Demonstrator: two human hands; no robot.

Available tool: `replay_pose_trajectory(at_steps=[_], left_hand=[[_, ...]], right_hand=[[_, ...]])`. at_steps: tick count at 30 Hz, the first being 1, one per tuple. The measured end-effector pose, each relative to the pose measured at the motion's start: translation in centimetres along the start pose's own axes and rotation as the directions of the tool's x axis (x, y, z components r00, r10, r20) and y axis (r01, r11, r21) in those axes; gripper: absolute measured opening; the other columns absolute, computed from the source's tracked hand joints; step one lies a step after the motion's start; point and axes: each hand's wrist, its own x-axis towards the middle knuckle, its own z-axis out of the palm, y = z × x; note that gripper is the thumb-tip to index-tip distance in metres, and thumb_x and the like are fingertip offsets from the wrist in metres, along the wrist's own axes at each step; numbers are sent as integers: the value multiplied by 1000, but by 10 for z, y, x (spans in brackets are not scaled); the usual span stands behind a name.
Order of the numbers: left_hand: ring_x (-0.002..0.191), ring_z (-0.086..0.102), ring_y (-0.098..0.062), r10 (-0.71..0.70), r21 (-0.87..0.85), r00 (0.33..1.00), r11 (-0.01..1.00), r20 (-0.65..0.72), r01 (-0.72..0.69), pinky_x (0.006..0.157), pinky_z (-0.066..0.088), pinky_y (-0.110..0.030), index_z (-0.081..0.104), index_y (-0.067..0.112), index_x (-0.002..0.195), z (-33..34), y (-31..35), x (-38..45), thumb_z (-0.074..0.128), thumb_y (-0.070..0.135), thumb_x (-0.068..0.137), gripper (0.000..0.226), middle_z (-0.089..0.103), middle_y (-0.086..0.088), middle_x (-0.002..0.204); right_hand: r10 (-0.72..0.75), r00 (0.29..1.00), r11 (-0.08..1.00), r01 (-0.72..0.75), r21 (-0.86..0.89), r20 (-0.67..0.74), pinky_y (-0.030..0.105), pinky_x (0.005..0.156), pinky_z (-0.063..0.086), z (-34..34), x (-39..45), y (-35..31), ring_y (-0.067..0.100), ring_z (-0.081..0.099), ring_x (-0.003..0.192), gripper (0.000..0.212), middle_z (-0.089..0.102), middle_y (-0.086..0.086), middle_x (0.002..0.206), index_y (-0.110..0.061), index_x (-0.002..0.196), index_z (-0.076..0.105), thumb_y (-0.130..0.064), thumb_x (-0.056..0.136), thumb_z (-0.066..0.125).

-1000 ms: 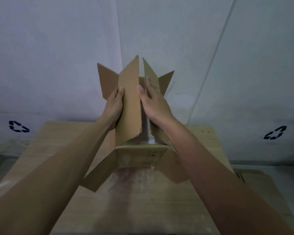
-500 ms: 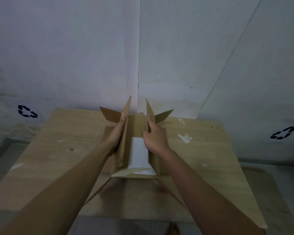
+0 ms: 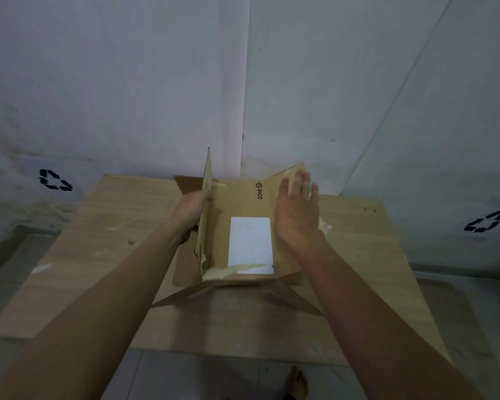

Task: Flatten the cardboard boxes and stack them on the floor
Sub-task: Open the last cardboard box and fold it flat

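Cardboard box [image 3: 243, 203] half-collapsed on table [image 3: 98, 255], left hand [image 3: 192, 204] pinching one wall, right hand [image 3: 296, 215] fingers [image 3: 300, 180] spread above; likely to spring back open if released.

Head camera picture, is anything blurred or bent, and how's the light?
Head view: dim, flat light with a bluish cast; the right hand is motion-blurred at the fingertips; the brown cardboard box and its white rectangular label stay sharp; wide-angle distortion bows the wall seams.

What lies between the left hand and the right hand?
In the head view, the cardboard box panel with a white label lies between the left hand and right hand.
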Motion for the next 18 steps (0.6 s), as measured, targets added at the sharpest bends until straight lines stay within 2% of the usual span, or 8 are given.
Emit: replay_pose_trajectory(at_steps=[1,3,4,5,7,10,13,18], left_hand=[[56,48,-18,28,25,999,999,-40,-27,50,32,-26,59,18,74,-2,0,2,52,28,89,19,53,1,61],[57,47,-23,138,161,977,981,-165,-111,51,33,-27,55,11,66,-8,-1,5,56,26,82,22,51,-5,58],[56,50,-26,224,303,949,941,-223,-151,51,34,-28,56,7,64,-11,-1,6,57,25,78,23,53,-9,57],[57,55,-27,312,457,917,873,-249,-173,52,36,-28,61,4,66,-13,1,6,57,23,76,22,58,-11,59],[61,59,-23,414,642,886,742,-209,-195,50,37,-25,69,8,75,-16,3,5,56,18,76,17,63,-6,65],[84,61,-31,408,766,896,628,-174,-137,62,36,-29,63,5,93,-24,-7,2,54,15,89,14,60,-9,86],[104,58,-40,355,797,913,602,-202,-58,72,39,-36,57,-2,106,-35,-37,-2,52,22,97,27,61,-22,109],[105,58,-39,193,749,959,662,-209,31,74,42,-38,58,-3,110,-38,-107,-8,50,26,100,31,62,-22,112]], right_hand=[[-99,995,993,97,62,18,48,124,7,11,-6,-4,40,1,153,87,-3,22,165,-10,158,11,-22,89,62],[-310,930,925,246,290,200,47,123,10,37,-24,-15,35,2,153,95,-5,14,167,-18,160,12,-48,88,67],[-389,873,899,290,329,293,47,123,4,53,-35,-20,31,-7,154,106,-13,10,167,-22,161,3,-60,84,66],[-436,842,889,351,293,317,48,123,-4,71,-44,-23,29,-18,152,117,-22,9,165,-25,160,-7,-67,79,67],[-471,863,880,447,159,183,53,123,-6,105,-60,-23,30,-23,151,121,-25,11,163,-26,158,-14,-59,78,71],[-448,894,889,446,98,-7,54,123,9,128,-78,-21,33,-4,154,107,-5,12,167,-26,160,-2,-35,82,71],[-442,897,890,442,114,-21,52,123,11,142,-95,-23,34,3,154,103,3,13,168,-25,161,5,-23,81,69],[-445,889,888,424,175,104,51,120,24,183,-132,-25,33,10,154,96,9,10,167,-29,160,9,-11,83,64]])
